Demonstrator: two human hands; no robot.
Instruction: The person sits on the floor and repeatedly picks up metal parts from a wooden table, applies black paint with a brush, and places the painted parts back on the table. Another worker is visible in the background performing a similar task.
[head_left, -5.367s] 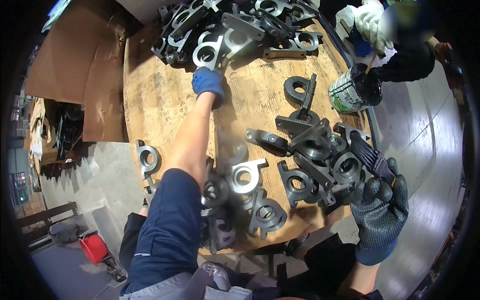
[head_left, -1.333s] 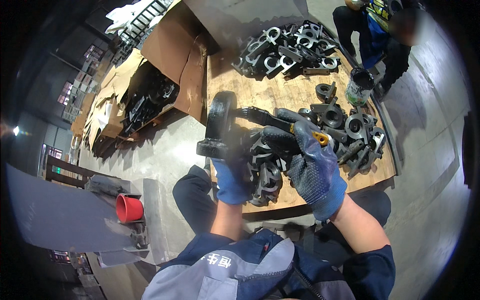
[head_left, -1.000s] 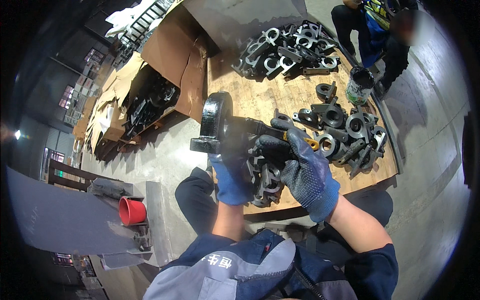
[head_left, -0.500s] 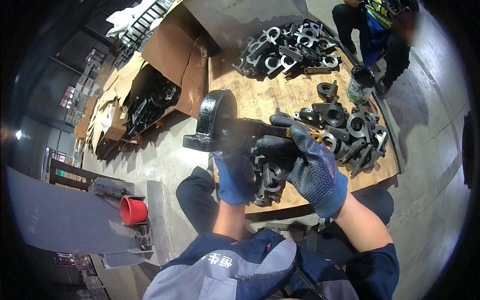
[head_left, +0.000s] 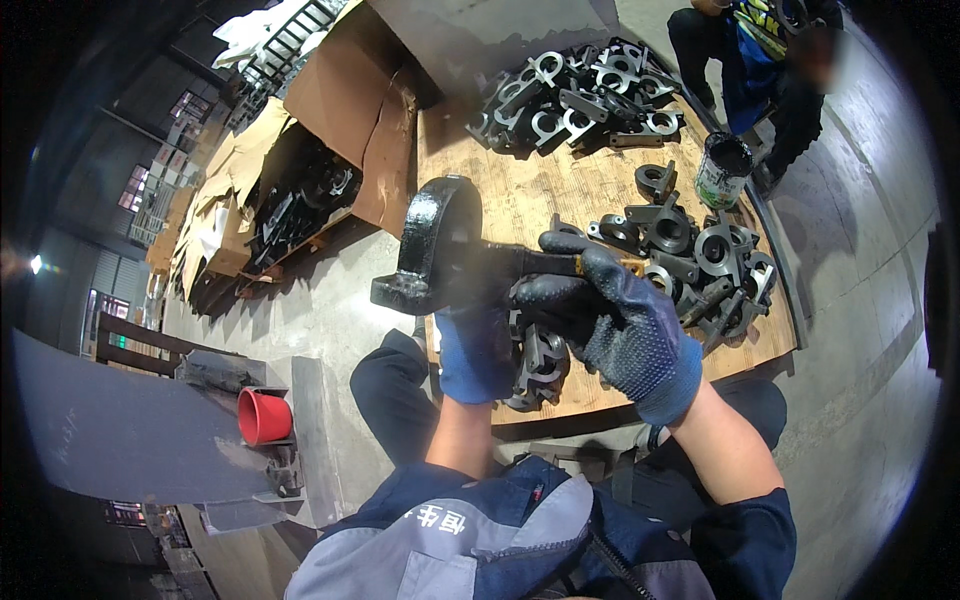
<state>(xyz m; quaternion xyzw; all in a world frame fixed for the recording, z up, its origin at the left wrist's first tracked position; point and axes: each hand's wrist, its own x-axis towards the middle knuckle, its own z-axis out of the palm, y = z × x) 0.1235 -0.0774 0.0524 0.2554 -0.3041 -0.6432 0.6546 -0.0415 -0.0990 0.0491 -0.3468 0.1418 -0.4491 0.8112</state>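
Observation:
Wet-looking black coating covers a metal bracket [head_left: 425, 245], rounded at the top with a foot at its lower left. My left hand [head_left: 474, 335], in a blue glove, grips it from below; its fingers are largely hidden behind the part and in shadow. In my right hand [head_left: 625, 325], also gloved, is a paintbrush [head_left: 548, 262], held between thumb and fingers with its dark head against or close to the bracket's right side. Part of its yellowish handle shows beyond the fingers. Under my hands lie several grey metal brackets [head_left: 540, 365].
On the wooden board [head_left: 510, 200] stand a pile of brackets [head_left: 580, 95] at the back and another pile [head_left: 690, 250] at right. A paint-smeared can [head_left: 722, 170] sits near the right edge, close to another person [head_left: 745, 65]. Left are a cardboard box [head_left: 350, 110] and a red bucket [head_left: 265, 416].
The bracket and my left hand have shifted slightly right. My right hand has moved a little right and down, with the paintbrush still in its grip.

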